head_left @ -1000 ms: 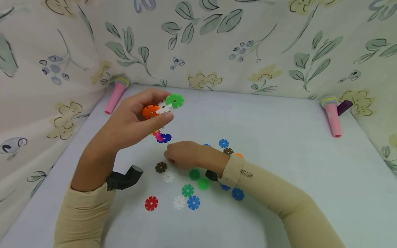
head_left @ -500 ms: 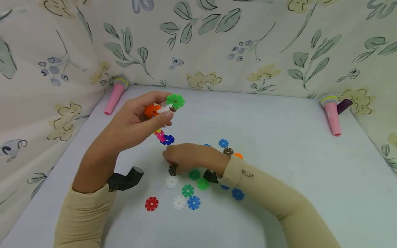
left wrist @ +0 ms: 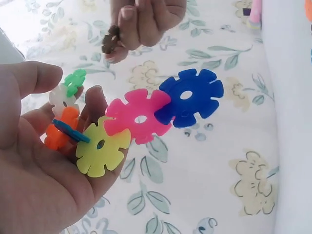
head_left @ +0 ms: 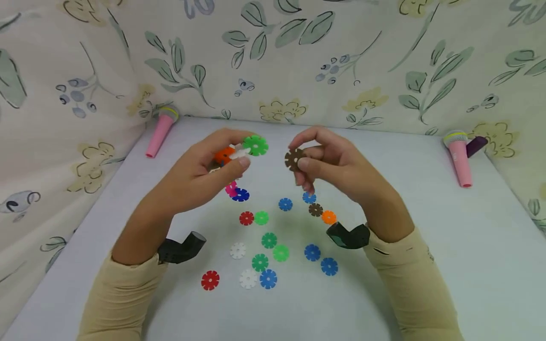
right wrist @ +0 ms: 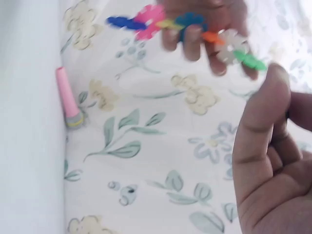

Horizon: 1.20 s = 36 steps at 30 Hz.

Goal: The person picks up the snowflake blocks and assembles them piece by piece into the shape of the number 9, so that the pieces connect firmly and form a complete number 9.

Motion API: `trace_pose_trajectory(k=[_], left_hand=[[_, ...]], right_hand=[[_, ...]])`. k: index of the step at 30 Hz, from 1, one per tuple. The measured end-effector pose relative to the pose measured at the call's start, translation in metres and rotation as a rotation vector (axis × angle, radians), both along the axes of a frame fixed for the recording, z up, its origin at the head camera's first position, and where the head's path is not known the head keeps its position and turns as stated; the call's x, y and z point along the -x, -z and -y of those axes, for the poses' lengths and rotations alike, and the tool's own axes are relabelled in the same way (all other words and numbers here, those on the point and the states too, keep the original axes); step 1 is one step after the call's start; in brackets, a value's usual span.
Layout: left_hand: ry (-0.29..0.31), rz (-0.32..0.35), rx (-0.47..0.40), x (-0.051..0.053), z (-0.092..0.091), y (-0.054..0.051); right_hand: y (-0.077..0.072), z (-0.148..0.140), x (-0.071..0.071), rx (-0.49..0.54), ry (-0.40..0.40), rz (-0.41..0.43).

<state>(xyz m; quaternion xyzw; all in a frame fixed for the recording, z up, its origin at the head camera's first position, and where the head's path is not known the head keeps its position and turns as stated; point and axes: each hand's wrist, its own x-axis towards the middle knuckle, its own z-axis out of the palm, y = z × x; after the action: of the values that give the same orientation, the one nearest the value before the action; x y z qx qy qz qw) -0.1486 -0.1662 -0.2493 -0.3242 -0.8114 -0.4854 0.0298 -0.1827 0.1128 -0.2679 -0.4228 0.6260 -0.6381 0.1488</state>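
Note:
My left hand (head_left: 200, 182) holds a chain of interlocked notched plastic discs. In the left wrist view the chain runs from a green disc (left wrist: 75, 80) through white, orange and teal to a yellow disc (left wrist: 92, 158), a pink disc (left wrist: 129, 109) and a dark blue disc (left wrist: 202, 87). Level with it, my right hand (head_left: 341, 166) pinches a brown disc (head_left: 289, 162) between thumb and fingers. A narrow gap parts the brown disc from the chain's green end. In the right wrist view the fingers hide the brown disc.
Below the hands, loose discs lie scattered on the white table (head_left: 426, 213), among them a red disc (head_left: 210, 273) and an orange disc (head_left: 329, 212). Pink toy microphones stand at back left (head_left: 159, 135) and back right (head_left: 459, 163), before a floral cloth (head_left: 273, 61).
The right hand has lifted a brown disc from the table and moved up and right, uncovering red and green discs. The left hand has shifted slightly right with the chain.

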Motion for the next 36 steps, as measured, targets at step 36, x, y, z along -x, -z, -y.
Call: trace_pose_trajectory(k=[36], left_hand=[[0.215, -0.265, -0.077, -0.009, -0.035, 0.019]], right_hand=[[-0.007, 0.0, -0.014, 0.167, -0.188, 0.154]])
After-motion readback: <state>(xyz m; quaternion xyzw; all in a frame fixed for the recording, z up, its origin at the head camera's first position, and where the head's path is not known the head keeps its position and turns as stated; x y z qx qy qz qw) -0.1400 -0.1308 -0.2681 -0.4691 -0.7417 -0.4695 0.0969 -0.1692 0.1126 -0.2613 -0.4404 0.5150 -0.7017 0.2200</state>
